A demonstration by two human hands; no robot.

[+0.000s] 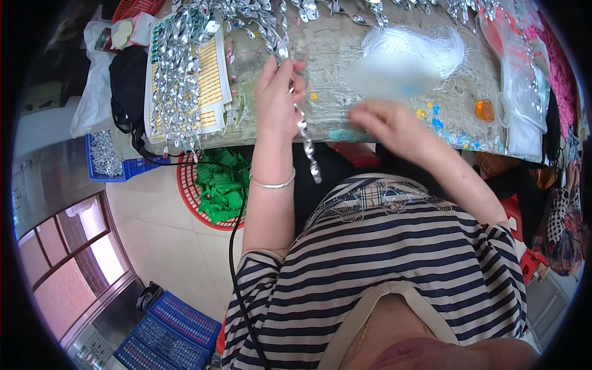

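Note:
My left hand is closed round a strand of silver sparkling beads. The strand's lower end hangs over the table's front edge, and its upper end runs up toward a row of similar silver strands at the far side. To its right, my right hand hovers above the front edge with its fingers curled together. Whatever they may hold is too small or blurred to make out. Beyond that hand lies a bundle of white thread, partly covered by a pale blurred patch.
More silver strands lie on printed sheets at the left of the worn table. A black bag sits beside them. An amber block rests at right. Below stand a red basket with green material and blue trays.

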